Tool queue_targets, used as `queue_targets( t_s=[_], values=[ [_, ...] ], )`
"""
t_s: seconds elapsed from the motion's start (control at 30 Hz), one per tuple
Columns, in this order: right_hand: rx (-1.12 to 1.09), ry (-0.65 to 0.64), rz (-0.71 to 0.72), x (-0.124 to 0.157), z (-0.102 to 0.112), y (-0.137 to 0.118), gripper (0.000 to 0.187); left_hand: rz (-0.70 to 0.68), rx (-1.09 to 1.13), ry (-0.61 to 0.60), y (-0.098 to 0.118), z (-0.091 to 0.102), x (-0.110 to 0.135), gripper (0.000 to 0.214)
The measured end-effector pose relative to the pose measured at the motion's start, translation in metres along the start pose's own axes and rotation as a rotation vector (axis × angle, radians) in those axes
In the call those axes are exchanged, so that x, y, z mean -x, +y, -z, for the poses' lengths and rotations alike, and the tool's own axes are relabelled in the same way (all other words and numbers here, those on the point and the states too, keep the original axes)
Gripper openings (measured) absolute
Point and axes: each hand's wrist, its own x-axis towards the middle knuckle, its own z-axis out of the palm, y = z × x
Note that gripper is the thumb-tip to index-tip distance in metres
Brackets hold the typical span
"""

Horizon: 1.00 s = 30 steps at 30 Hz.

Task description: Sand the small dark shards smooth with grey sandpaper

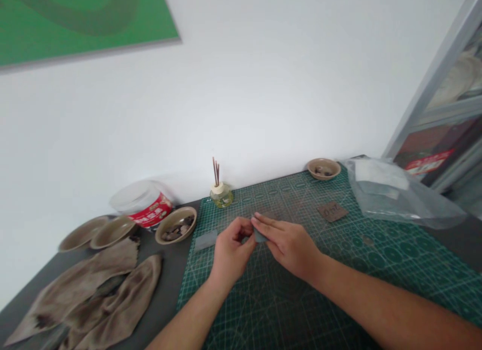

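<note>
A small grey strip [259, 235] is pinched narrowly between the left hand [231, 252] and right hand [286, 244], just above the green gridded cutting mat [301, 189] (a second grey strip [206, 240] is left at its left edge, a flat brown square [331, 211] at its far side).

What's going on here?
A person's left hand and right hand hold a small grey piece between them above a green cutting mat. A similar grey strip lies on the mat beside the left hand. A bowl of stones sits just off the mat.
</note>
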Motion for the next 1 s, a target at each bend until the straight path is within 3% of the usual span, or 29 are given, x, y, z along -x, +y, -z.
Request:
queue_targets(
  t_s=[0.3, 1.0],
  values=[
    [0.037, 0.04, 0.015, 0.0001, 0.0003, -0.0047, 0.052, -0.088, -0.062, 0.03, -0.0035, 0.001, 0.0027, 0.006],
    [0.07, 0.038, 0.011, 0.0004, -0.0006, -0.0097, 0.054, -0.098, -0.129, 0.128, 0.0024, 0.001, 0.0047, 0.007]
  ],
)
